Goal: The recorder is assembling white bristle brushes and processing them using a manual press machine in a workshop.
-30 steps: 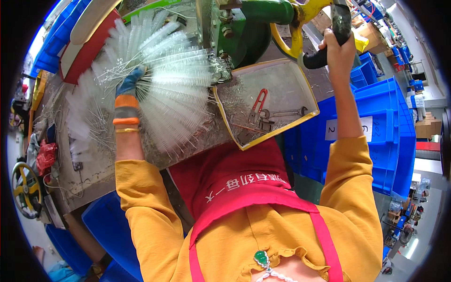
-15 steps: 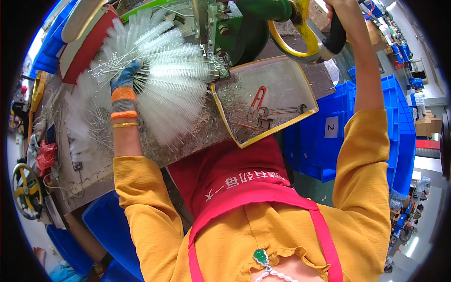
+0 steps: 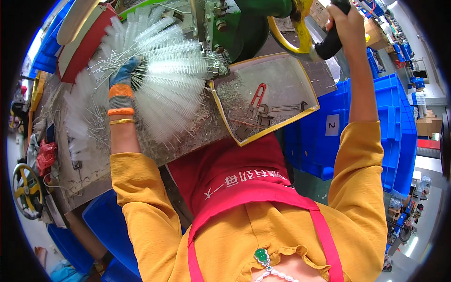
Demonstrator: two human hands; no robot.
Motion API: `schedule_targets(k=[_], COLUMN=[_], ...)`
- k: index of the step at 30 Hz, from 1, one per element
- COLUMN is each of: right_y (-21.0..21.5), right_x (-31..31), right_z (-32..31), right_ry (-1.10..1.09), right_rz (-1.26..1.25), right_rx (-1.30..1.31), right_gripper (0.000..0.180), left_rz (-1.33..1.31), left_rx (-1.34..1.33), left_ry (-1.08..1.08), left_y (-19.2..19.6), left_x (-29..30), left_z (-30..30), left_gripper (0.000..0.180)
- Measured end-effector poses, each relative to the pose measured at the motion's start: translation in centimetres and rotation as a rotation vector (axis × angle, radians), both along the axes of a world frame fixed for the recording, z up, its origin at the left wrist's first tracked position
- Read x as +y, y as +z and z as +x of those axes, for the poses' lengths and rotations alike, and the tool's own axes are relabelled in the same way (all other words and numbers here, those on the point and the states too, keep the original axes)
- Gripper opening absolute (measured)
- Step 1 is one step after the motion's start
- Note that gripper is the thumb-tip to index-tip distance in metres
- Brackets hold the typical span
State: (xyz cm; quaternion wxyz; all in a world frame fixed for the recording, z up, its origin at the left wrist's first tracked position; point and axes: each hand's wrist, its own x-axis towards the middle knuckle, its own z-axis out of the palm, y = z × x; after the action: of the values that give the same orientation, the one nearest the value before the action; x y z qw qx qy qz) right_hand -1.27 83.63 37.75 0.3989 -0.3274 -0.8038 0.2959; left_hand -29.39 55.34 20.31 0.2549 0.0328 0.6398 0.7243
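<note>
Hands: left hand [image 3: 123,75] grips fanned white brushes [image 3: 169,80]; right hand [image 3: 345,21] clenches upward-slanting black lever handle [image 3: 330,44].

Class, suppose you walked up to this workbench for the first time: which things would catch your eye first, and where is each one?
First, the fan of white bristle brushes spread over the bench at upper left, with the gloved left hand resting on them. Next, the right hand raised at the top right, gripping the black handle beside a yellow wheel on the green machine. Between them sits a yellow-rimmed tray holding red-handled pliers and a wrench.
</note>
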Motion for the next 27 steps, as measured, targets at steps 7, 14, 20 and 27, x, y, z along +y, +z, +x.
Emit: schedule_targets(k=[7,14,20,27], right_y=[-0.6,-10.8,-4.1,2.0], right_x=[2.0,-1.2,2.4,0.2], right_z=[0.2,0.9,0.4,-1.6], right_ry=[0.009,0.019,0.062,-0.061], right_rz=[0.04,0.092,0.024,0.004], right_rx=[-0.073,0.566,0.106,-0.166], right_gripper=[0.015,0.019,0.018,0.019], left_rz=[0.24,0.345,0.281,0.342], left_rx=[-0.018,-0.066,-0.047,-0.124], left_ry=[-0.223,-0.111,-0.104,-0.092], left_y=[-4.1,-4.9,-4.2,-3.8], left_x=[-2.8,-3.2,-2.6,-1.2], left_z=[-3.0,-1.2,-1.1,-0.2], left_gripper=[0.021,0.025,0.027,0.024])
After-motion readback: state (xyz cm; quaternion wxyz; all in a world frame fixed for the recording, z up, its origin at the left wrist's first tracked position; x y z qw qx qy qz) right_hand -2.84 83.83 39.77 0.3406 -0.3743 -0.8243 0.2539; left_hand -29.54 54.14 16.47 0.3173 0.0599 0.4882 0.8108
